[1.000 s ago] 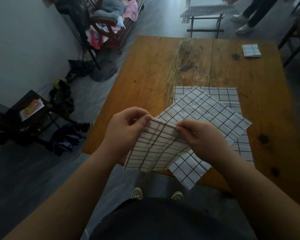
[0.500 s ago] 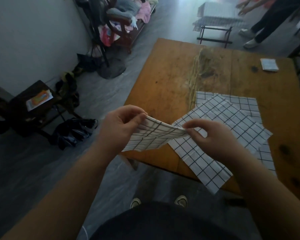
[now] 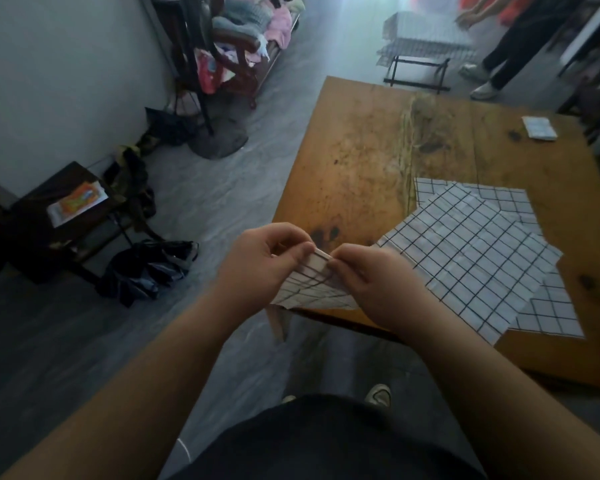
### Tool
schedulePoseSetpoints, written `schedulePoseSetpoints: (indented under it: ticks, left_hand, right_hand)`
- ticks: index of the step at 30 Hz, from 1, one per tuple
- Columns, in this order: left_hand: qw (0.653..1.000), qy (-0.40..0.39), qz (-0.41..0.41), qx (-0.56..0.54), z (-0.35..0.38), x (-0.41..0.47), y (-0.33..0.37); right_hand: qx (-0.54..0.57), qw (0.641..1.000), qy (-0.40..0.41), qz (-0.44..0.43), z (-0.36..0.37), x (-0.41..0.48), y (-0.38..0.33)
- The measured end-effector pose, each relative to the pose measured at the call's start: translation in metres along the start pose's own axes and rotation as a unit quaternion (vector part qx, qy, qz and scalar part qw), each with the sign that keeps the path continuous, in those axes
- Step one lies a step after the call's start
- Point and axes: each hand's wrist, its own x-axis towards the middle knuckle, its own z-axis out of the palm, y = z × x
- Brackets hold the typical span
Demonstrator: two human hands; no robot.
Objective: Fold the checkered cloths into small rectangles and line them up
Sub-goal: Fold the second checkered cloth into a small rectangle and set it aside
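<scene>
Left grip and right grip pinched our half-folded cloth; one rectangle lay finished far right, and flat cloths waited unfolded.

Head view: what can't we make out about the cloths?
All head view.
Held cloth: its top edge and layer count, covered by left hand and right hand.
Flat cloths: their number, overlap hides it.
Folded cloth, far corner: small, blurred.
Table: right side cut off by frame.

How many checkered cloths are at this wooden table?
4: held cloth, pinched by left hand and right hand; folded cloth, far right on the table; tilted cloth over straight cloth, spread flat. More may hide beneath.
</scene>
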Motion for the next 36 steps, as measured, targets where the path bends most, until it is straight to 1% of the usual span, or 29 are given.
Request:
schedulePoseSetpoints:
  ticks: [6, 9, 11, 13, 16, 18, 21, 24, 26, 27, 29, 30, 36]
  left_hand:
    - [0.996, 0.079, -0.012, -0.033, -0.034, 0.006, -0.008]
    - [0.996, 0.076, 0.002, -0.045, -0.046, 0.009, -0.005]
    - [0.998, 0.047, 0.022, -0.026, -0.048, 0.009, -0.002]
    - [0.999, 0.006, 0.041, 0.003, -0.045, 0.007, 0.001]
    - [0.996, -0.051, 0.068, 0.04, -0.037, 0.003, 0.008]
    - [0.993, -0.066, 0.087, 0.045, -0.032, 0.002, 0.011]
    - [0.992, -0.06, 0.1, 0.04, -0.027, 0.002, 0.01]
    - [0.994, -0.067, 0.083, 0.018, -0.023, 0.003, 0.01]
    - [0.993, -0.112, 0.046, 0.017, -0.022, 0.004, 0.005]
    - [0.989, -0.139, 0.038, 0.038, -0.021, 0.005, 0.001]
    - [0.979, -0.187, 0.045, 0.072, -0.017, 0.007, -0.005]
    - [0.976, -0.202, 0.045, 0.07, -0.015, 0.007, -0.006]
    - [0.97, -0.24, 0.025, 0.027, -0.001, 0.003, -0.016]
  right_hand:
    - [-0.008, 0.998, 0.029, 0.056, -0.006, -0.018, 0.014]
    - [-0.015, 0.996, 0.06, 0.072, -0.014, -0.026, 0.02]
    - [-0.042, 0.995, 0.059, 0.068, -0.017, -0.026, 0.018]
    - [-0.067, 0.996, 0.031, 0.055, -0.019, -0.023, 0.008]
    - [-0.03, 0.999, 0.016, 0.018, -0.015, -0.016, -0.014]
    - [0.004, 1.0, 0.007, 0.008, -0.009, -0.01, -0.027]
    - [0.018, 1.0, 0.009, 0.008, -0.002, -0.003, -0.039]
    - [0.02, 0.999, 0.046, 0.001, 0.0, -0.003, -0.039]
    - [0.029, 0.998, 0.058, 0.013, -0.002, -0.006, -0.037]
    - [0.032, 0.998, 0.059, 0.02, -0.004, -0.007, -0.035]
    - [0.033, 0.997, 0.064, 0.028, -0.009, -0.011, -0.034]
    - [0.037, 0.996, 0.069, 0.03, -0.012, -0.013, -0.032]
    - [0.065, 0.989, 0.116, 0.068, -0.034, -0.023, -0.021]
